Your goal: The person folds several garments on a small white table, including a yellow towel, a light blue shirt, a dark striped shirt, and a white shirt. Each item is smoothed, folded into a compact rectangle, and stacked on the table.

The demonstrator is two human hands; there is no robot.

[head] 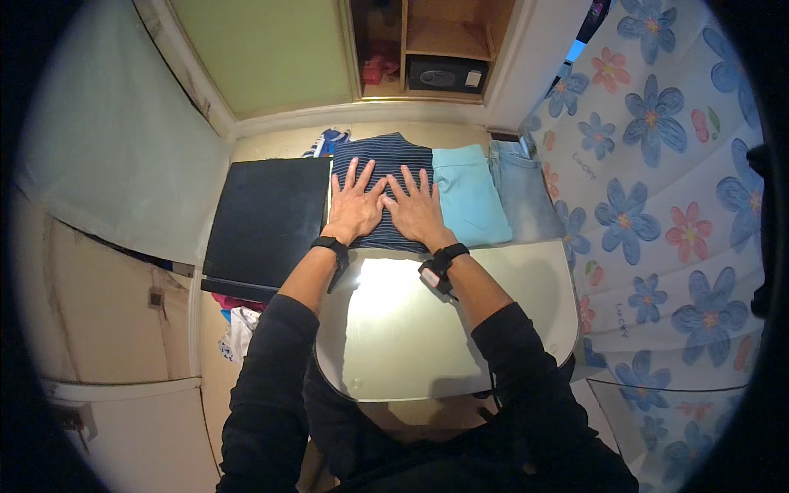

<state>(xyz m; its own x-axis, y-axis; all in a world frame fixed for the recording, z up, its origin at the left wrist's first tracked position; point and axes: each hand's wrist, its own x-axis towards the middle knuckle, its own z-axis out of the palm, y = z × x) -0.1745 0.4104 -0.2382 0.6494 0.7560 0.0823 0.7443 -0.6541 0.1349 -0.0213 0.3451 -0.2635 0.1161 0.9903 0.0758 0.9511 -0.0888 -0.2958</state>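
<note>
Both my left hand (354, 206) and my right hand (418, 206) lie flat, fingers spread, on a folded navy garment with thin pale stripes (394, 151). Their thumbs meet or nearly meet near its middle. Against the garment's right side lies a folded light turquoise garment (471, 197), with folded blue jeans (524, 191) beyond it. A flat black panel or box (268, 215) is at the left of the striped garment. Neither hand grips anything.
A pale, glossy tabletop (419, 333) with rounded corners stands before me. Crumpled clothes (241, 333) show below the black panel. A flowered curtain (653, 215) hangs at the right. Behind are a green cabinet door (265, 55) and a shelf holding a black safe (447, 74).
</note>
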